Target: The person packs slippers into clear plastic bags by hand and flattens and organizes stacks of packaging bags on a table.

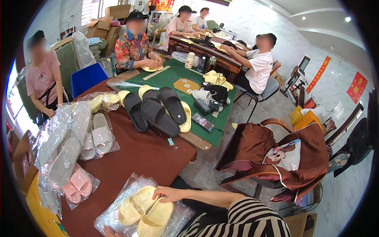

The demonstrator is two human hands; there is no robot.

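A pair of pale yellow slippers [136, 206] lies on a stack of clear plastic bags [106, 215] at the table's near edge. My right hand [169, 194] reaches in from the right, its fingers closed on the rim of the right-hand slipper. Only the fingers of my left hand [111, 232] show, at the lower picture edge, bent against the clear plastic beside the left slipper. The rest of that hand is cut off.
Bagged grey slippers [65, 162] and pink slippers [78, 185] pile up on the left of the brown-covered table [130, 166]. Loose black slippers [160, 116] lie ahead, by a green table [166, 83]. A draped wooden chair [252, 173] stands right. Several people sit or stand beyond.
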